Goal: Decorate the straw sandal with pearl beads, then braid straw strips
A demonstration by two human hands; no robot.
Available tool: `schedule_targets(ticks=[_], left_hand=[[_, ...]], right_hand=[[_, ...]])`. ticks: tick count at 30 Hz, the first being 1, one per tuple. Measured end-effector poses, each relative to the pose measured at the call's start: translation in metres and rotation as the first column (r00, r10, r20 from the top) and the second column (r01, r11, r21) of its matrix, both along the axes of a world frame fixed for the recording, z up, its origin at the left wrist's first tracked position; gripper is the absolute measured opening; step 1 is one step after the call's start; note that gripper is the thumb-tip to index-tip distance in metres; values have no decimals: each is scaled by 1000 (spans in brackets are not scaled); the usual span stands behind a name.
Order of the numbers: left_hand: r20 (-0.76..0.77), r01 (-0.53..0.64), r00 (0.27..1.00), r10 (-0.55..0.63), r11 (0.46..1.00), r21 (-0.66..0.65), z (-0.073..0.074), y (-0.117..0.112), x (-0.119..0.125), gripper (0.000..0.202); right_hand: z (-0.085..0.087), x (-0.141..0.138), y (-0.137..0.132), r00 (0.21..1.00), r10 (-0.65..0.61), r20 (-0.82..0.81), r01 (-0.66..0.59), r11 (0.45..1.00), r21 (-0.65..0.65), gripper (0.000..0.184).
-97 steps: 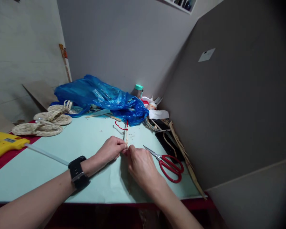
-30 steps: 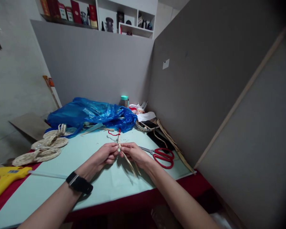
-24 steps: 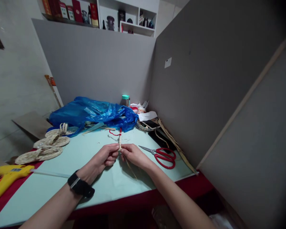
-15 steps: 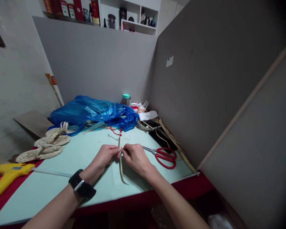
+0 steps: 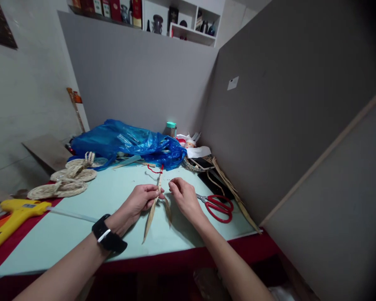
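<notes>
Over pale-green tabletop [image 5: 65, 236], left hand [image 5: 141, 200] pinches straw strips [image 5: 150, 218]; right hand [image 5: 184, 198] pinches fingertips together.

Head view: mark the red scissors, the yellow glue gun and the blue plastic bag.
red scissors [image 5: 211, 202], head view, where the handles meet.
yellow glue gun [image 5: 21, 206], head view, middle of the body.
blue plastic bag [image 5: 128, 144], head view, crinkled top.

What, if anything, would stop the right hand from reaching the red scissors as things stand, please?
Probably nothing, so yes: the red scissors lie bare on the table beside the right hand, with nothing between them.
</notes>
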State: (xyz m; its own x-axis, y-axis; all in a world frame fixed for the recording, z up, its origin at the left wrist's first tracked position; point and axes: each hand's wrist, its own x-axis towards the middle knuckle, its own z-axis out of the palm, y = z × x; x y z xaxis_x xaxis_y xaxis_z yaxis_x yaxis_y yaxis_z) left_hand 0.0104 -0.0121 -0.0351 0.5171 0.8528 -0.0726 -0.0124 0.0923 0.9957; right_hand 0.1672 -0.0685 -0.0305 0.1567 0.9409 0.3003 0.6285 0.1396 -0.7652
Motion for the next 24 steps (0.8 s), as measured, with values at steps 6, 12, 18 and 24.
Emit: schedule_targets(ticks=[6, 12, 18, 24], left_hand=[[-45, 59, 997, -56, 997, 56, 1, -2, 2, 24], [-213, 75, 976, -40, 984, 160, 6, -9, -6, 23], [-434, 123, 900, 36, 935, 332, 23, -17, -21, 20], [-521, 110, 822, 228, 835, 539, 21, -62, 2, 9]], right_hand=[[-10, -9, 9, 968, 191, -165, -216, 964, -155, 30], [-12, -8, 12, 958, 184, -221, -225, 958, -176, 35], [-11, -7, 12, 925, 198, -324, -255, 956, -145, 35], [-8, -7, 6, 783, 216, -584, -370, 916, -157, 24]])
